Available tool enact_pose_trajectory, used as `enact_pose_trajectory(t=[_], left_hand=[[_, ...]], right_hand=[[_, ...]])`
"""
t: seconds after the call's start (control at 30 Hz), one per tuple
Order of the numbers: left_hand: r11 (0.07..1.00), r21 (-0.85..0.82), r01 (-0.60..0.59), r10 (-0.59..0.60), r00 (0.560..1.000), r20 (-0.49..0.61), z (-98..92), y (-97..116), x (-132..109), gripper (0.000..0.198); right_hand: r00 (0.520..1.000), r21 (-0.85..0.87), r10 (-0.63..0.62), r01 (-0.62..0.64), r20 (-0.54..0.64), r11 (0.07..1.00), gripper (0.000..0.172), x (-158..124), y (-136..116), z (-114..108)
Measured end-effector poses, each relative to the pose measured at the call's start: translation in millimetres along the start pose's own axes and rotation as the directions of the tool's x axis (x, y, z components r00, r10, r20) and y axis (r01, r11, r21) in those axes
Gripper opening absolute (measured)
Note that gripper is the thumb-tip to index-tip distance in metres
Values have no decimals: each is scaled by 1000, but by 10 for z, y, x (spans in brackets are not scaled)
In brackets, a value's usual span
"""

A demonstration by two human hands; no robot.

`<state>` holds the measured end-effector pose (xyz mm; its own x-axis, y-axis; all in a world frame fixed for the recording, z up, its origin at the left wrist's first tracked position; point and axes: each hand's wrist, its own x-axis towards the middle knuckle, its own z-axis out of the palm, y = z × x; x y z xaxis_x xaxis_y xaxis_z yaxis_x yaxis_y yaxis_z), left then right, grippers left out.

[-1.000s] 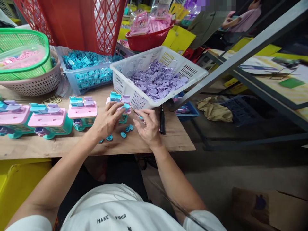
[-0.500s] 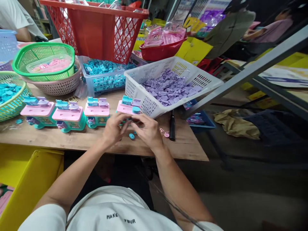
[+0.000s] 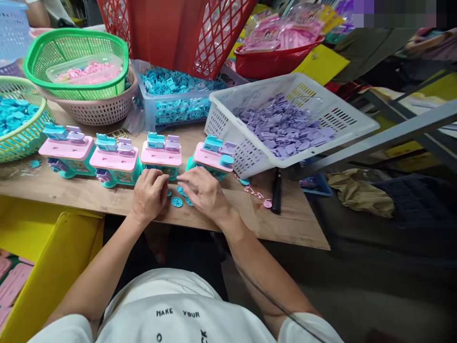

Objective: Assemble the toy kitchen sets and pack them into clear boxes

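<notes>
My left hand (image 3: 149, 196) is closed, its fingers curled in front of the third toy set (image 3: 161, 155) from the left; whatever they hold is hidden. My right hand (image 3: 206, 195) hovers low over the table, fingers loosely bent and thumb apart, just above small blue discs (image 3: 176, 202). Behind it stands the rightmost toy set (image 3: 210, 157), pink-topped with teal sides, a blue round piece (image 3: 226, 161) on its top corner. Further left are two similar sets, the leftmost toy set (image 3: 67, 148) and another toy set (image 3: 114, 159), with blue and purple pieces on top.
A white basket (image 3: 246, 138) of purple parts stands right, behind a black-handled tool (image 3: 276, 193) and small pink pieces (image 3: 267, 204). A blue bin (image 3: 171, 109), red basket (image 3: 164, 33) and green basket (image 3: 117, 88) line the back. A metal bar (image 3: 392, 133) slants at right.
Both hands have left the front of the rightmost toy set and moved left, and they are now apart. The view has shifted, uncovering more blue discs and that set's front.
</notes>
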<state>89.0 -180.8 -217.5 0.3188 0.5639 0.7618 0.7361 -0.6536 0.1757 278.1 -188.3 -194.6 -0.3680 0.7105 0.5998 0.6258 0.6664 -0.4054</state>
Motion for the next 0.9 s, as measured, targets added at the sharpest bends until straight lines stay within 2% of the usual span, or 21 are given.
enact_pose_trajectory(t=[0.1, 0.2, 0.33, 0.5, 0.6, 0.73, 0.8, 0.9], left_hand=[[999, -36, 37, -37, 999, -1, 25, -10, -12, 13], [995, -72, 75, -76, 997, -8, 35, -20, 8, 14], [976, -156, 154, -155, 988, 2, 23, -29, 9, 14], [943, -247, 221, -238, 970, -41, 4, -43, -24, 14], [952, -242, 189, -214, 973, -81, -40, -53, 8, 13], [987, -130, 94, -114, 980, -161, -94, -67, 206, 18], [992, -90, 93, -103, 987, -121, -74, -83, 329, 23], [989, -112, 96, -100, 994, -32, 10, -126, 436, 30]], right_hand=[[984, -50, 39, -31, 174, 998, 12, -127, -53, 104], [962, -158, 86, -46, 259, 986, 11, -86, -77, 242], [960, -194, 76, -23, 269, 981, 14, -13, -122, 295], [959, -163, 72, -28, 273, 986, 12, -79, -158, 294], [976, -107, 47, -25, 215, 994, 15, -45, -173, 231], [999, -86, 35, -37, -22, 996, 22, 233, -102, 67], [997, -112, 46, -54, -70, 992, 22, 427, -1, 31], [998, -124, 46, -49, -31, 991, 21, 655, 168, 58]])
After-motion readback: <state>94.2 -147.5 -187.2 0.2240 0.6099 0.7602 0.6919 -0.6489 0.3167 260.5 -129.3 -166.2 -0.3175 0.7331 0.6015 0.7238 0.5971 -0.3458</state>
